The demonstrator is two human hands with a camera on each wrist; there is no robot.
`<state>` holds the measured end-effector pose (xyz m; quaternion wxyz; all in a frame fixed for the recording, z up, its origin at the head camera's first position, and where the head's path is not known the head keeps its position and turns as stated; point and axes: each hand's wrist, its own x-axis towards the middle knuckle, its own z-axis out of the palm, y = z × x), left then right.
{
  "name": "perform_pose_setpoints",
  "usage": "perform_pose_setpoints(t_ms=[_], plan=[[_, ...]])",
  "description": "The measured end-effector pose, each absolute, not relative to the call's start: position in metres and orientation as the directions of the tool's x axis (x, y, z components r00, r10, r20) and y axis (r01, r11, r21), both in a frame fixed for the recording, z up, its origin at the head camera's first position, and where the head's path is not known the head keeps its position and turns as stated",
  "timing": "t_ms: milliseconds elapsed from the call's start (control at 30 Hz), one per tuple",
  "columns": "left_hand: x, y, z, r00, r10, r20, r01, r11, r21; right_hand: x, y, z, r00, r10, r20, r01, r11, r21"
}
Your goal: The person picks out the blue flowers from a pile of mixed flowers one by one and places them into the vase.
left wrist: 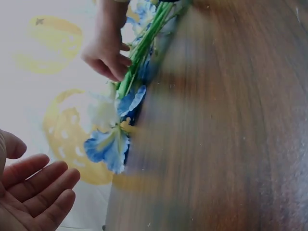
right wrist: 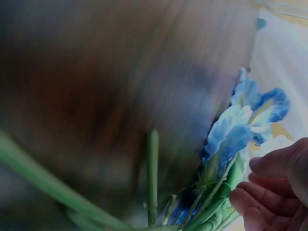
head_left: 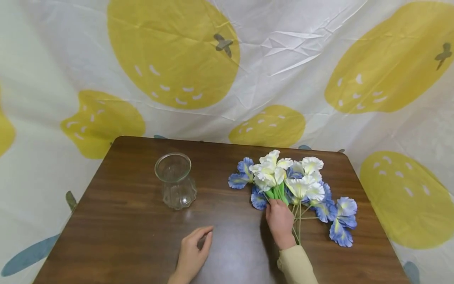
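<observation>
Artificial irises, blue ones [head_left: 342, 221] and white ones [head_left: 269, 169], lie in a loose pile on the right side of the table. My right hand [head_left: 280, 221] is over their green stems, near the leaves below a white bloom. In the right wrist view, its loosely bent fingers [right wrist: 260, 197] are beside a green leaf [right wrist: 236, 173], with no stem visibly held between thumb and fingers. My left hand [head_left: 193, 252] hovers near the table's front, fingers relaxed and palm free. Left of the flowers stands an upright clear glass vase [head_left: 179, 189] with a wide rim.
The dark brown wooden table [head_left: 124, 221] carries the vase and flowers. Behind it hangs a white cloth [head_left: 276, 79] printed with large yellow fruit. Several stems point toward the front edge.
</observation>
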<state>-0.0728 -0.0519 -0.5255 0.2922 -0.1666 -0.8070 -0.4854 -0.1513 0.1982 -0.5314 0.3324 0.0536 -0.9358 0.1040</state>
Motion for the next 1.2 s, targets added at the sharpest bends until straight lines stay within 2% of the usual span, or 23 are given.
perform_pose_setpoints(t_ms=[233, 433, 667, 800, 1033, 1200], plan=[[-0.067, -0.051, -0.516, -0.765, -0.066, 0.640, 0.565, 0.407, 0.718, -0.169, 0.195, -0.536, -0.812, -0.077, 0.579, -0.118, 0.992, -0.033], [-0.064, -0.054, -0.506, -0.748, -0.085, 0.658, 0.575, 0.412, 0.707, -0.176, 0.191, -0.536, -0.856, -0.046, 0.514, -0.078, 0.996, -0.041], [-0.067, -0.056, -0.526, -0.743, -0.089, 0.664, 0.578, 0.416, 0.702, -0.178, 0.193, -0.536, -0.901, -0.019, 0.434, -0.039, 0.999, -0.037], [-0.068, -0.055, -0.529, -0.751, -0.102, 0.652, 0.568, 0.402, 0.718, -0.178, 0.195, -0.533, -0.877, -0.023, 0.481, -0.062, 0.996, -0.066], [-0.067, -0.056, -0.522, -0.755, -0.108, 0.647, 0.564, 0.397, 0.724, -0.178, 0.197, -0.529, -0.783, -0.066, 0.619, -0.191, 0.972, -0.139], [-0.068, -0.057, -0.521, -0.756, -0.109, 0.646, 0.562, 0.397, 0.725, -0.178, 0.194, -0.524, -0.771, -0.073, 0.633, -0.254, 0.946, -0.201]])
